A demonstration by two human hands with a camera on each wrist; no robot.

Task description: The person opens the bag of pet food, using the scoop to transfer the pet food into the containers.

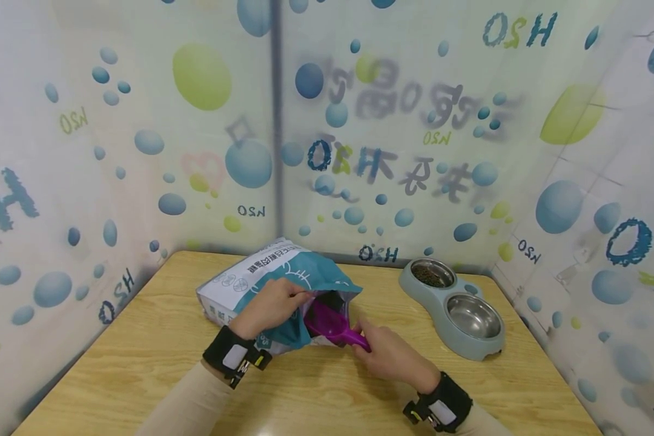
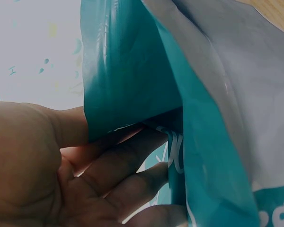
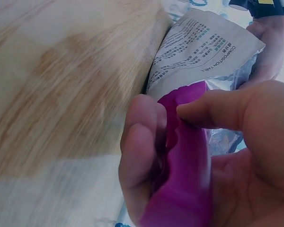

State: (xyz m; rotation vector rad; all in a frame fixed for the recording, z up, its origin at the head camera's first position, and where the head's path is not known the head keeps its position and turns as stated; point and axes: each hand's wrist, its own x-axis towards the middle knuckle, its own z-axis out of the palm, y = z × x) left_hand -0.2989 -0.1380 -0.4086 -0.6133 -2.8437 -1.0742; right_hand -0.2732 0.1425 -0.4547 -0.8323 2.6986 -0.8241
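A teal and white pet food bag (image 1: pixel 305 269) lies on its side on the table, its mouth turned toward the right. My left hand (image 1: pixel 270 307) pinches the upper edge of that mouth between thumb and fingers; the left wrist view shows the teal film (image 2: pixel 128 71) folded at the thumb. In my right hand (image 1: pixel 387 354) is the handle of a purple scoop (image 1: pixel 329 322), whose bowl sits inside the bag's opening. The right wrist view shows fingers curled round the scoop's handle (image 3: pixel 187 156). What the scoop's bowl holds cannot be made out.
A pale blue double pet bowl (image 1: pixel 445 312) stands at the table's right rear. Brown kibble (image 1: pixel 429 275) lies in its far steel dish; the near steel dish (image 1: pixel 474 315) shows bare metal. Patterned curtains (image 1: pixel 387 151) enclose the wooden table (image 1: pixel 142 339) at the back and sides.
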